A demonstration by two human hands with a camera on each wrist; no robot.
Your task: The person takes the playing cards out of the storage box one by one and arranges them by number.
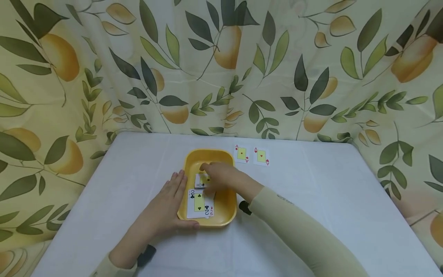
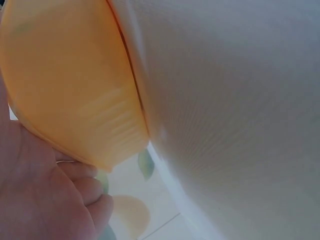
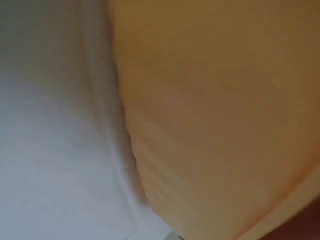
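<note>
A yellow plastic tray (image 1: pixel 226 207) stands on the table with playing cards in it. My left hand (image 1: pixel 169 204) rests along its left side, fingers straight and thumb at the near rim; in the left wrist view this hand (image 2: pixel 45 185) touches the tray's wall (image 2: pixel 70 75). My right hand (image 1: pixel 223 176) reaches into the tray over a card with black pips (image 1: pixel 202 181). Its fingertips are partly blurred, so a hold on the card cannot be made out. Nearer lies a two of clubs (image 1: pixel 199 202), overlapping a red-marked card (image 1: pixel 211 211). The right wrist view shows mostly tray wall (image 3: pixel 215 110).
Beyond the tray's far right corner, a red ace (image 1: pixel 241 154) and an ace of hearts (image 1: pixel 261 156) lie face up side by side. A white cloth covers the table (image 1: pixel 311 200). Behind it hangs a fruit-and-leaf patterned curtain (image 1: pixel 214 88).
</note>
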